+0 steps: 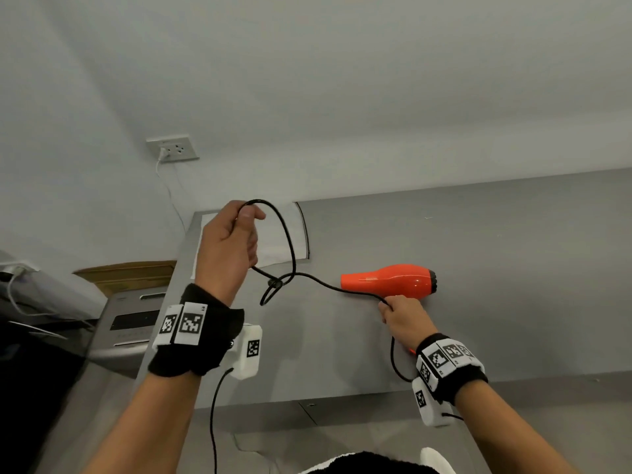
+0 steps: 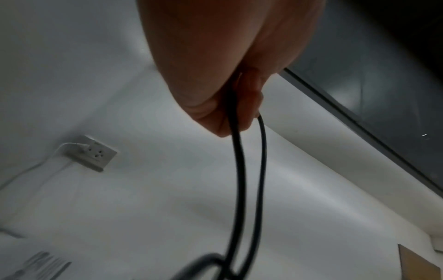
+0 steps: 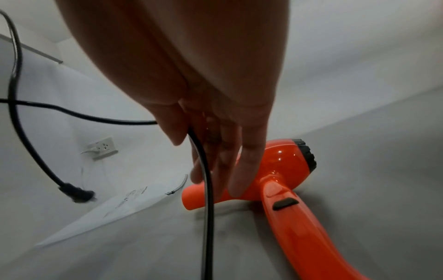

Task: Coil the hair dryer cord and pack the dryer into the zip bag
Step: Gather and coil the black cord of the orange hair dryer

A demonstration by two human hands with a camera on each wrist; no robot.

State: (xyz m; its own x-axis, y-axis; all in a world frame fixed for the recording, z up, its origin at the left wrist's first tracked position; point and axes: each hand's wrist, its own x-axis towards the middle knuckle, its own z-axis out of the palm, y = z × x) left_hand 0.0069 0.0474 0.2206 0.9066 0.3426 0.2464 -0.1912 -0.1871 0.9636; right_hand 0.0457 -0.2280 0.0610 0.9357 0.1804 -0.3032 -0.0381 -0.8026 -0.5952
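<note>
An orange hair dryer point(image 1: 390, 280) point(image 3: 287, 166) lies on its side on the grey table point(image 1: 513, 268), nozzle to the left. Its black cord point(image 1: 290, 241) point(image 3: 208, 208) runs left from my right hand point(image 1: 400, 313) point(image 3: 203, 132), which pinches it between thumb and fingers just in front of the dryer. My left hand point(image 1: 232, 241) point(image 2: 227, 94) is raised above the table's left end, fingers curled round a loop of cord point(image 2: 239, 170). The plug point(image 1: 273, 283) point(image 3: 74, 193) hangs below that hand. A pale zip bag point(image 1: 272, 244) point(image 3: 115, 212) lies flat behind the left hand.
A wall socket point(image 1: 172, 148) with a white plug and wire is on the wall at the back left. A cardboard box point(image 1: 126, 275) and a grey machine point(image 1: 133, 323) stand left of the table. The table's front edge point(image 1: 342, 398) runs close to my body.
</note>
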